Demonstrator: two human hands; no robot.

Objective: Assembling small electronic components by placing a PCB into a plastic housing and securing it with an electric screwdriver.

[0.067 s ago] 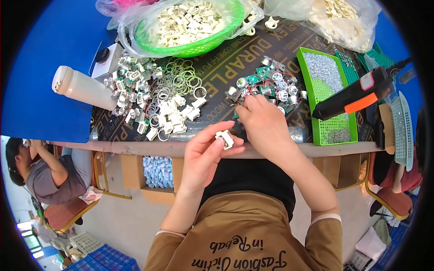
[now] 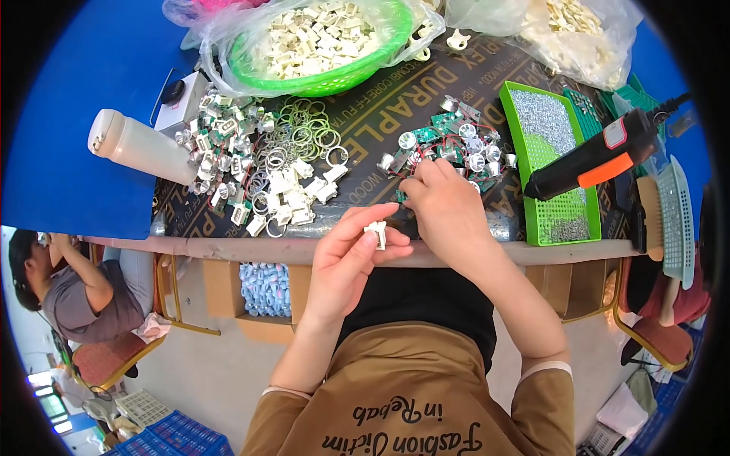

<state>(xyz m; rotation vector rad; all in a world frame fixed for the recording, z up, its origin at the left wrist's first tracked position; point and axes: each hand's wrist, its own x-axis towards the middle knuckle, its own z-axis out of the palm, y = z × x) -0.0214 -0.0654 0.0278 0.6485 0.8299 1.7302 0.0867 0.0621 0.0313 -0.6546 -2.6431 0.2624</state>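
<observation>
Between the thumb and fingers of my left hand (image 2: 346,254) is a small white plastic housing (image 2: 378,234), held just over the table's near edge. My right hand (image 2: 445,201) reaches to the near-left side of a pile of small green circuit boards (image 2: 475,144) with red wires and silvery reflector cups. Its fingers are pinched together, and a green circuit board (image 2: 401,195) shows at the fingertips, partly hidden by them. More white housings (image 2: 289,197) lie in a loose heap left of my hands, beside metal key rings (image 2: 304,125).
Assembled pieces (image 2: 220,144) are heaped at left by a pale bottle (image 2: 141,144). A green basket (image 2: 327,80) of white parts stands behind. At right, a black electric screwdriver (image 2: 593,156) lies across a green tray (image 2: 532,163) of screws. A box of blue parts (image 2: 266,289) sits below the table.
The white housing has turned slightly in my left fingers. My right hand stays at the pile, where a few reflector pieces have shifted a little.
</observation>
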